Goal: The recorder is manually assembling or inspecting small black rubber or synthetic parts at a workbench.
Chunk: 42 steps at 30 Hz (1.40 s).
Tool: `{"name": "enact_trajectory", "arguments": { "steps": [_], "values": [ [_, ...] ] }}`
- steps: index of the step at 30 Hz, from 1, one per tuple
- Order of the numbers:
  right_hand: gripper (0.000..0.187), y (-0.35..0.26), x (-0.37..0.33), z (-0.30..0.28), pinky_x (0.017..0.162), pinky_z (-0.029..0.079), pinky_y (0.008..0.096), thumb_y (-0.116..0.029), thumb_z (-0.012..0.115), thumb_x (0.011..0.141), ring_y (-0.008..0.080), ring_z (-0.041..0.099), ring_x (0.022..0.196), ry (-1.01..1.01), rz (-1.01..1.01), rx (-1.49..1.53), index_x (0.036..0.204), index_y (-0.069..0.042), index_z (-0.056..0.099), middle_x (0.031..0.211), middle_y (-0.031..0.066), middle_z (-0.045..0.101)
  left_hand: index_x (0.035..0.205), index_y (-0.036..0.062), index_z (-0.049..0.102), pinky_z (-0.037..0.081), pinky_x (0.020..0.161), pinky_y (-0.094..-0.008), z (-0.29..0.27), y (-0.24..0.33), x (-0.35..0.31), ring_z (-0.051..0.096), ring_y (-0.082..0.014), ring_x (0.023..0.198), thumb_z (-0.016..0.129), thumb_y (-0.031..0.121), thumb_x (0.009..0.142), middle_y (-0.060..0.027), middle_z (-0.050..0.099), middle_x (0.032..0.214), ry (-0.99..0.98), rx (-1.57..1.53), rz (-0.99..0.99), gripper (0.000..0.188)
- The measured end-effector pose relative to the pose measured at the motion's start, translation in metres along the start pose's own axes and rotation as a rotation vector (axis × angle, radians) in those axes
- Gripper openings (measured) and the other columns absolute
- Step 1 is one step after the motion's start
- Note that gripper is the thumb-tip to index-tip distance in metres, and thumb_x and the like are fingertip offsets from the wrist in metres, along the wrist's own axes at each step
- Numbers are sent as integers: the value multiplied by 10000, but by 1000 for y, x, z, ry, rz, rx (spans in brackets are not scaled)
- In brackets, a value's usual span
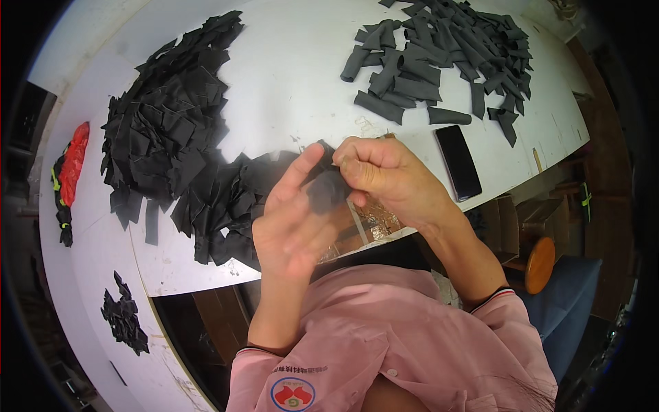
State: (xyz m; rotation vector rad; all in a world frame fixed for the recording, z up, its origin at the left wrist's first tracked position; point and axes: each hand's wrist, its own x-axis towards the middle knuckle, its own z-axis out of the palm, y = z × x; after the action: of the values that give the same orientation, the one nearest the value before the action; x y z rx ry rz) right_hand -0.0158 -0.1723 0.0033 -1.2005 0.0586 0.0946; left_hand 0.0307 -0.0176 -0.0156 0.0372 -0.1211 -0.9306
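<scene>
My right hand (pixel 388 175) is closed in a pinch, thumb against curled forefinger. From it hangs a small dark grey piece of fabric (pixel 328 192), blurred by motion. Close beside it, my left hand (pixel 292 230) has its thumb stretched up and apart. Its other fingers are smeared, lying behind the fabric piece. Under and left of my hands spreads a loose pile of flat black fabric pieces (pixel 220 199), which joins a bigger black heap (pixel 165 113) at the far left.
Rolled grey fabric tubes (pixel 419 69) lie scattered at the far right of the white table (pixel 295 82). A black phone (pixel 458 163) rests near its right edge. A red bundle (pixel 74 161) and black scraps (pixel 125 316) lie on the left. A wooden stool (pixel 539 266) stands right.
</scene>
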Motion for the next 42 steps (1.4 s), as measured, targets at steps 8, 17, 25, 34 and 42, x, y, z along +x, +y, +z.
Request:
{"name": "enact_trajectory", "arguments": {
  "steps": [8,17,25,34,42],
  "values": [
    [191,45,2,-17,521,344,160,-240,537,850,45,424,560,-11,165,-24,763,-70,529,666,-31,465,1170,9,434,282,352,-193,-48,2,-5,325,-47,379,417,13,824,-62,531,759,331,-220,-120,346],
    [185,25,13,-22,537,347,184,-201,577,828,45,420,623,-177,-104,-91,758,-46,503,686,-25,465,1137,-62,386,259,356,-139,-2,-16,-2,347,-17,366,622,74,757,-63,561,691,134,936,322,467],
    [177,63,9,-29,603,400,198,-191,562,834,65,469,656,-52,-12,-116,752,-38,527,728,-6,487,1205,-10,402,418,651,-191,-27,-13,-10,495,-82,829,601,121,793,-66,498,1021,326,1531,414,476],
    [342,8,-14,-2,597,391,262,-319,620,745,189,490,726,152,-563,-760,796,3,516,801,73,494,904,-4,532,405,827,-334,-1,-19,2,533,-229,903,554,51,808,-150,583,893,102,1125,714,113],
    [224,35,-10,-13,544,432,336,-253,597,745,247,548,618,96,-544,-1375,700,-37,559,605,78,535,927,-20,532,395,859,-352,-13,-22,-6,546,-221,875,598,81,789,-159,581,911,236,937,479,183]
  ]
}}
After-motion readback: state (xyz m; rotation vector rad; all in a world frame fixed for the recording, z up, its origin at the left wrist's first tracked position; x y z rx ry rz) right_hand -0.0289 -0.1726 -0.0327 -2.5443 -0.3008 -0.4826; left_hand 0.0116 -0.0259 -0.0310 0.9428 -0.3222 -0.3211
